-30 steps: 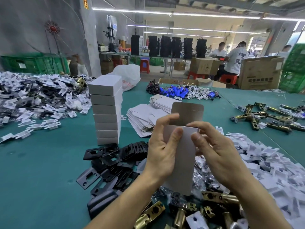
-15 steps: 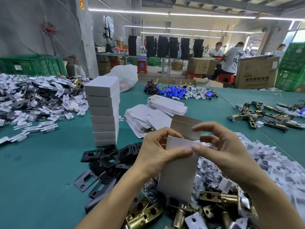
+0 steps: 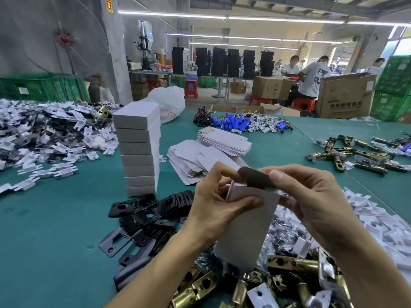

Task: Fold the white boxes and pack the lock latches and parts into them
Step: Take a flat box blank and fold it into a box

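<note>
left hand [image 3: 213,210] is gripping the box [image 3: 246,230] upright, steadying it | right hand [image 3: 311,203] is pinching the flap [image 3: 255,177] down for closing | right of the box stack [image 3: 139,150]

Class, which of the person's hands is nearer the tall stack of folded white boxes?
Left. The left hand grips the box just right of the stack; the right hand pinches the flap on the box's far side, farther from the stack.
</note>
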{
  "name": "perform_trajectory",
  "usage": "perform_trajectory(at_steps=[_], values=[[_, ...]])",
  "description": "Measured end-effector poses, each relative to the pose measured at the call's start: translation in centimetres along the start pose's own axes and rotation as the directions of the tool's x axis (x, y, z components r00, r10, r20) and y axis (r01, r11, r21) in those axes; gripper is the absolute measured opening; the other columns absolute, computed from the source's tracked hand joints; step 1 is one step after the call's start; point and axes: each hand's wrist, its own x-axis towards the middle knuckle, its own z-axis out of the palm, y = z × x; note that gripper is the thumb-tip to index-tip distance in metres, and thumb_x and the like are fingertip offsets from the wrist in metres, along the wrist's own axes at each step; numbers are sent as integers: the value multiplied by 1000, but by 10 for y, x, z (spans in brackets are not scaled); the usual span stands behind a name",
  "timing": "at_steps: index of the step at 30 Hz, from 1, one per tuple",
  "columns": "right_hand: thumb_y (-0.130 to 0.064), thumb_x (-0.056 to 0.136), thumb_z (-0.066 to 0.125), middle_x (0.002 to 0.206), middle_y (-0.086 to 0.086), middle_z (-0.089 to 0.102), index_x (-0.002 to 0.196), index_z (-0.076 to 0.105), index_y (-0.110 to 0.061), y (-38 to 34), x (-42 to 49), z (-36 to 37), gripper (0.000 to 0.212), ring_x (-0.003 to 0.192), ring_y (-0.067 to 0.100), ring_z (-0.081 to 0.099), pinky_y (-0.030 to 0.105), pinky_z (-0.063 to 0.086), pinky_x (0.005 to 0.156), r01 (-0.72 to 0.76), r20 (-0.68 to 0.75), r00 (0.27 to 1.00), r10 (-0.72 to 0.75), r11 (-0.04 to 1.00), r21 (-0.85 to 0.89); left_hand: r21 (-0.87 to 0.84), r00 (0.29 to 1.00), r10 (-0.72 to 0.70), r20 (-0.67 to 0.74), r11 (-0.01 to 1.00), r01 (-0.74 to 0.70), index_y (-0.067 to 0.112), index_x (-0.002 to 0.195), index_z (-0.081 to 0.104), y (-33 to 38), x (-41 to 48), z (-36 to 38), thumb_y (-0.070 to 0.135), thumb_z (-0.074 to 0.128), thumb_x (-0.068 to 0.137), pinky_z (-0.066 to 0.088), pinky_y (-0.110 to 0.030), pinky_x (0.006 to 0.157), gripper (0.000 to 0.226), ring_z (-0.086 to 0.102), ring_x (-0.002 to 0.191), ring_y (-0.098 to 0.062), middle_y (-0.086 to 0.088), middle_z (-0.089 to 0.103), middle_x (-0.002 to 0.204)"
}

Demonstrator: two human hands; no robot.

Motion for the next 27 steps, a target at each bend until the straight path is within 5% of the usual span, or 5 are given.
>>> perform_trajectory(at_steps=[4, 7, 15, 24, 27], values=[[-31, 67, 79, 92, 7, 77, 93, 79, -18, -2, -1, 0, 29, 89, 20, 73, 30, 57, 82, 0, 13, 1000, 1, 997, -72, -26, 998, -51, -35, 998, 50, 37, 91, 53, 2, 1, 2, 24, 87, 66, 60, -34, 64, 44, 75, 81, -26, -13, 76, 94], [-10, 76, 78, 88, 4, 78, 91, 78, -17, 1, 0, 0, 17, 85, 24, 75, 33, 61, 78, 59, -66, 995, -70, 986, -159, -19, 998, -68, -9, 998, 68, 43, 97, 47, 2, 0, 4, 26, 88, 66, 58, -33, 65, 54, 74, 81, -27, -14, 75, 98], [-27, 70, 73, 87, 2, 78, 89, 80, -20, 1, 0, 0, 21, 87, 17, 75, 27, 59, 79, 73, -8, 997, -75, 985, -159, -5, 996, -84, 10, 996, 84, 44, 107, 51, -5, 0, -1, 31, 86, 70, 60, -35, 70, 53, 75, 86, -28, -12, 74, 107], [-5, 83, 73, 86, -6, 78, 92, 78, -25, 0, -1, -2, 23, 84, 15, 74, 37, 61, 78, 75, -13, 996, -85, 930, -359, 33, 987, -155, 32, 988, 154, 43, 112, 52, -9, 1, -2, 43, 79, 75, 58, -34, 68, 46, 73, 85, -22, -6, 73, 103], [-4, 82, 74, 85, -10, 77, 92, 79, -25, 0, -1, -2, 24, 82, 10, 74, 36, 60, 77, 102, -30, 992, -125, 909, -405, 251, 985, -149, 92, 960, 122, 50, 123, 42, -5, -1, -1, 54, 79, 69, 59, -44, 81, 65, 72, 95, -21, 0, 70, 114]])
